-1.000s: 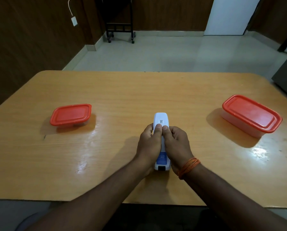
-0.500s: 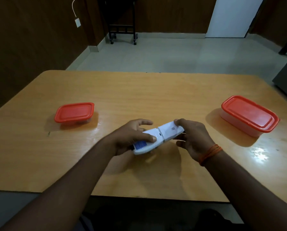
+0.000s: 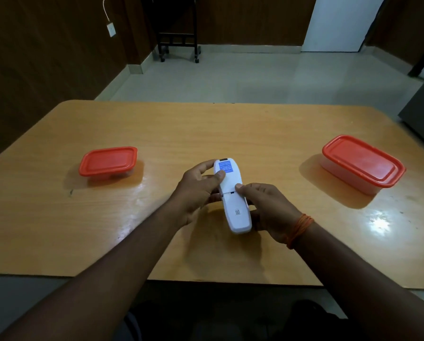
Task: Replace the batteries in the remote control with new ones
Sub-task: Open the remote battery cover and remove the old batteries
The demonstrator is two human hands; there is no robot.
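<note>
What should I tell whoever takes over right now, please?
Left hand: grip on the upper half of the white remote control, thumb by the blue label.
Right hand: grip on the lower half, thumb at the battery cover seam.
Remote is back side up over the table; two closed red-lidded containers, left and right.
Done: nothing yet; cover still on.
Left: open cover, swap batteries, close.

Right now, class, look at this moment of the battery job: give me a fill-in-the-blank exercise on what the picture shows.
1. Both hands, left hand and right hand, hold the white ____.
2. The lids of the two containers on the table are ____ in colour.
3. An orange band circles the ____ wrist.

Missing words: remote control; red; right
</note>
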